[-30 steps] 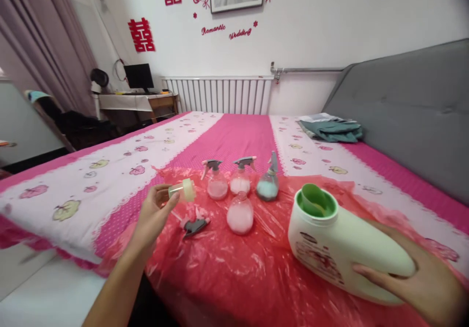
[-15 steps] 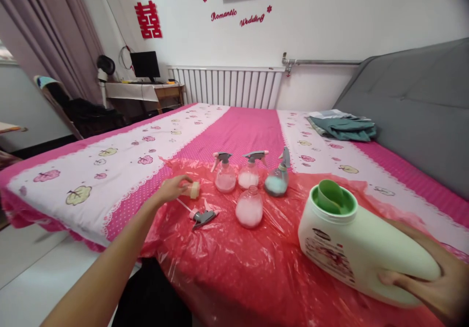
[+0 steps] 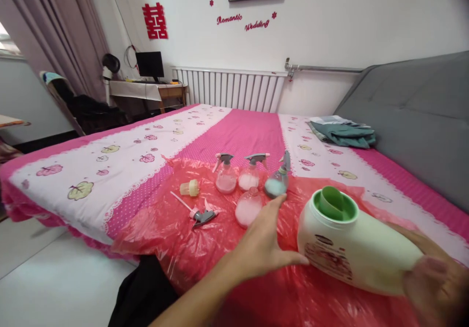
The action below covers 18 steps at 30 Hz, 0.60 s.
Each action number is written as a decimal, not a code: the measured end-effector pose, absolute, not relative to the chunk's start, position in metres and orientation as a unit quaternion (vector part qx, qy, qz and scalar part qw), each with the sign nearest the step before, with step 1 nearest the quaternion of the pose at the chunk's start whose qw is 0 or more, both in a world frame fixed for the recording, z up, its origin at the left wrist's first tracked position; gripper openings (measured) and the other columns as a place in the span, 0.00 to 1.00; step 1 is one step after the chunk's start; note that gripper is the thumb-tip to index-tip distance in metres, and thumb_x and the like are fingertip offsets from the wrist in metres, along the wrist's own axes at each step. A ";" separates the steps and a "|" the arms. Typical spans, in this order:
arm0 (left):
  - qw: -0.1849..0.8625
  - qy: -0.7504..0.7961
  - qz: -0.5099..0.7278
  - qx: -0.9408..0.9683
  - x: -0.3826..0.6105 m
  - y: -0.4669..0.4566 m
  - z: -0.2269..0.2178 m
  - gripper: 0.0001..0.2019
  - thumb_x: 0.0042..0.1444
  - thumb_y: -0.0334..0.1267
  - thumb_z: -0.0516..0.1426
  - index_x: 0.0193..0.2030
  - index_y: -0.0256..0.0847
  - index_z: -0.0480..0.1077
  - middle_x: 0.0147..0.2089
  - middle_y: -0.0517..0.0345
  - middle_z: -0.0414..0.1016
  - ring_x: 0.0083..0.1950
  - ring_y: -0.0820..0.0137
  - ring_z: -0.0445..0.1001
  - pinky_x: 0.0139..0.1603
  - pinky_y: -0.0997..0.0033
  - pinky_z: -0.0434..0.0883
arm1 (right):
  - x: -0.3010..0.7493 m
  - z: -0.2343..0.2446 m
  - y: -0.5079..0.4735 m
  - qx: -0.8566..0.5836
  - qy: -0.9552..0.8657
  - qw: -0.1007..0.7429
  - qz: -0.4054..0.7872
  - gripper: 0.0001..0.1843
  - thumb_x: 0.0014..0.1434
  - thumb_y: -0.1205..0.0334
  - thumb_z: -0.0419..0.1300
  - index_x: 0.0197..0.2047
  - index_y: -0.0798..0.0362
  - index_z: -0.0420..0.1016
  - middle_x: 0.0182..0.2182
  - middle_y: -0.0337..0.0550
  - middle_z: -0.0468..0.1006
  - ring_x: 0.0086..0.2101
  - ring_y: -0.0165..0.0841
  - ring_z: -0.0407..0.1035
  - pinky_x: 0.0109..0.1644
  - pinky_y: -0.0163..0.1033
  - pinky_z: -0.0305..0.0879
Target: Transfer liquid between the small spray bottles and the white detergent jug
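Note:
My right hand (image 3: 436, 273) grips the lower end of a large pale-green detergent jug (image 3: 366, 254), tilted on its side with its green spout facing up and to the left. My left hand (image 3: 266, 244) is open, fingers and thumb spread, just left of the jug. Beyond it stands a capless spray bottle (image 3: 248, 209) with whitish contents, partly behind the fingers. A loose grey-and-pink spray nozzle (image 3: 203, 216) with its tube lies to the left. Behind that, a pale-yellow cap (image 3: 189, 188) lies on its side on the red plastic sheet (image 3: 154, 234).
Three spray bottles with nozzles stand behind: a pink one (image 3: 225, 178), a whitish one (image 3: 249, 176) and a bluish one (image 3: 277, 183). Folded clothes (image 3: 342, 132) lie by the grey headboard (image 3: 410, 92). The bed (image 3: 252, 127) spreads out beyond the sheet.
My left hand has let go of the pale-yellow cap, leaving it on the sheet, and moved right towards the jug. The jug stays tilted in my right hand.

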<state>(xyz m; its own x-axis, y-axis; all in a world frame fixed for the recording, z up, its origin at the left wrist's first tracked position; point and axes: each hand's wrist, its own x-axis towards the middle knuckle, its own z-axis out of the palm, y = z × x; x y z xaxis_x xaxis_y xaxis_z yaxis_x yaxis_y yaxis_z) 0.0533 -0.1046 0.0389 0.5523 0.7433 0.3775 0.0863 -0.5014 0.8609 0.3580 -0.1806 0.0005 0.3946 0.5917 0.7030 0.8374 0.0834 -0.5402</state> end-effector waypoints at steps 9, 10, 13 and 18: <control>0.549 0.170 0.483 0.661 0.117 -0.087 0.022 0.45 0.40 0.40 0.79 0.64 0.41 0.66 0.61 0.45 0.75 0.61 0.47 0.74 0.63 0.48 0.72 | 0.330 0.016 -0.171 -0.627 -0.548 0.527 -0.171 0.50 0.67 0.25 0.37 0.52 0.60 0.82 0.49 0.59 0.72 0.54 0.57 0.67 0.61 0.65 0.61; 0.547 0.174 0.489 0.657 0.118 -0.087 0.022 0.44 0.40 0.39 0.79 0.62 0.41 0.66 0.60 0.46 0.75 0.60 0.48 0.75 0.61 0.50 0.73 | 0.317 0.015 -0.172 -0.637 -0.507 0.547 -0.195 0.49 0.66 0.25 0.42 0.56 0.61 0.80 0.50 0.61 0.71 0.57 0.61 0.64 0.64 0.69 0.56; 0.532 0.192 0.500 0.656 0.117 -0.088 0.020 0.43 0.40 0.40 0.79 0.62 0.40 0.66 0.59 0.46 0.75 0.58 0.48 0.75 0.60 0.51 0.73 | 0.277 0.001 -0.180 -0.602 -0.280 0.735 -0.134 0.43 0.59 0.36 0.66 0.66 0.61 0.72 0.52 0.61 0.75 0.53 0.57 0.71 0.61 0.68 0.63; 0.516 0.207 0.478 0.680 0.105 -0.090 0.019 0.43 0.44 0.46 0.78 0.64 0.41 0.67 0.62 0.43 0.74 0.61 0.45 0.73 0.63 0.49 0.72 | 0.263 -0.024 -0.186 -0.643 -0.373 0.651 0.155 0.41 0.68 0.33 0.53 0.71 0.54 0.65 0.64 0.57 0.73 0.65 0.57 0.63 0.70 0.65 0.55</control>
<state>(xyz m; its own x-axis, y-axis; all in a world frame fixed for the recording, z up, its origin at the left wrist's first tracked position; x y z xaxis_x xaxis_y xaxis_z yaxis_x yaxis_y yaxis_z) 0.1049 -0.0896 0.0192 0.4579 0.7749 0.4358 -0.2120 -0.3808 0.9000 0.2627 -0.1856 -0.0240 0.6732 0.6819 0.2859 0.2776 0.1253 -0.9525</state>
